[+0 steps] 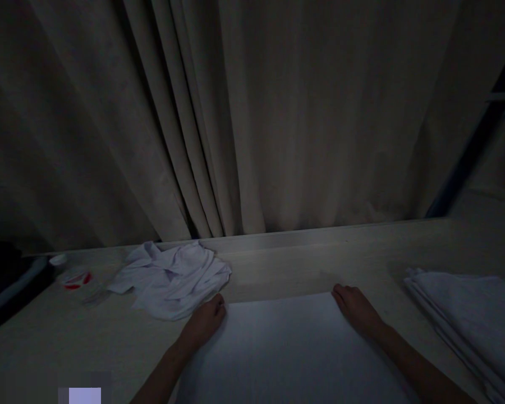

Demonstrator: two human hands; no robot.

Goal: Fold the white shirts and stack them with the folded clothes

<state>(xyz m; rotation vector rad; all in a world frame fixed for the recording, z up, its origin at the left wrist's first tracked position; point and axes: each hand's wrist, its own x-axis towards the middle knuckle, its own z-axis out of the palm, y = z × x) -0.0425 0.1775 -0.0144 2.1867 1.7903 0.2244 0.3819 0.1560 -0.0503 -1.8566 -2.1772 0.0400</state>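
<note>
A smooth white cloth (290, 348) stretches out in front of me, its far edge nearly straight and its near part running out of view at the bottom. At its far left corner, my left hand (206, 321) is closed on the edge. My right hand (357, 307) grips the far right corner in the same way, fingers curled. Just beyond my left hand lies a crumpled white cloth (174, 278). To the right of my right arm rests a stack of folded white cloth (471, 314).
A clear plastic bottle (79, 280) with a red label and white cap lies at the left of the pale surface (278, 266). Dark items (14, 280) sit at the far left edge. Beige curtains (286, 123) hang behind; a dark blue post (467, 157) slants at the right.
</note>
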